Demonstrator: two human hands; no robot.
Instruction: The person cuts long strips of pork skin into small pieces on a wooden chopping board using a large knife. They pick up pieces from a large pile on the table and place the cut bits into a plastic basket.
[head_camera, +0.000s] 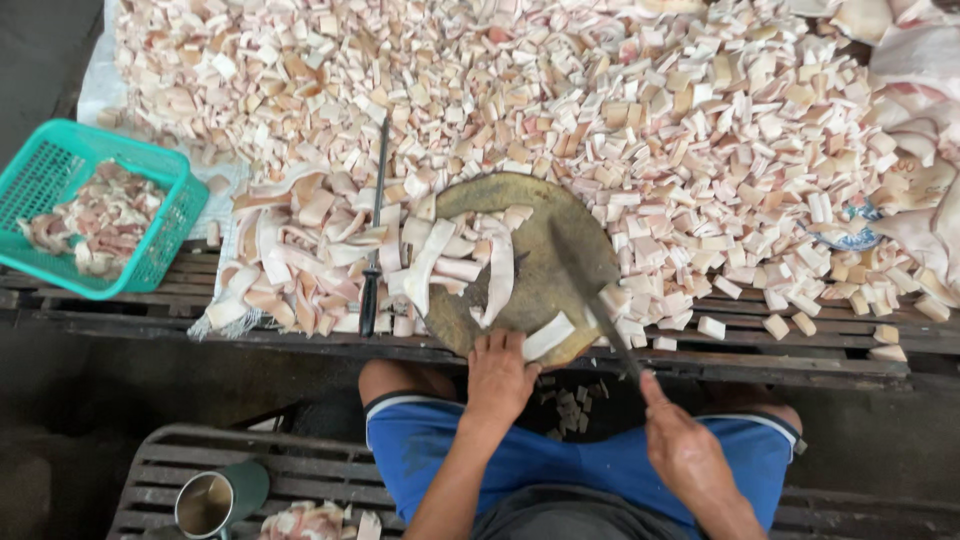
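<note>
Two hands at work: left hand (498, 378) pins a pale, rubbery strip (548, 336) on the round wooden block (530, 270), grip pressed flat; right hand (683, 447) grip wraps a dark cleaver (585, 275) angled just beyond. Farther out, heaped glossy pinkish cubes (600, 110) cover the bench; a teal mesh basket (60, 190) sits far leftward.

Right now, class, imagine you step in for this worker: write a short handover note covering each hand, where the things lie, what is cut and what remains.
Left hand: pressing a pale strip at the near edge of the round chopping block.
Right hand: gripping the knife, blade angled over the block.
Done: a wide heap of cut cubes beyond and right of the block.
Left: uncut strips on the block and to its left, beside the sharpening steel.
Also: green basket with scraps at far left.
</note>
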